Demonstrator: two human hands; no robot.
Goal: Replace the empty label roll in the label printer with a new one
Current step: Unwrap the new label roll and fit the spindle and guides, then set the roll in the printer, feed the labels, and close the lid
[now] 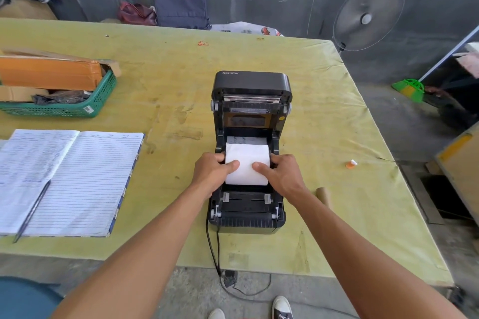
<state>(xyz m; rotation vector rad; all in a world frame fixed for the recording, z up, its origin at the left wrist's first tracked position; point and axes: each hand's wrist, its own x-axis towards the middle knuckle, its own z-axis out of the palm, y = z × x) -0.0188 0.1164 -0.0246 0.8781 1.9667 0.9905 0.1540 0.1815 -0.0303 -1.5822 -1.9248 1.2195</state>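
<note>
A black label printer point(250, 210) stands on the yellow-green table point(166, 80) with its lid point(251, 85) swung up and back. A full white label roll point(246, 163) lies across the open roll bay. My left hand point(211, 172) grips the roll's left end, thumb on top. My right hand point(281, 175) grips its right end the same way. A bare brown cardboard core point(324, 195) lies on the table just right of the printer, partly hidden by my right forearm.
An open lined notebook point(77, 181) with a pen point(32, 211) lies to the left. A green basket point(85, 109) of cardboard stands at far left. A small orange-and-white piece point(351, 163) lies to the right. The printer's cable point(215, 254) drops off the front edge.
</note>
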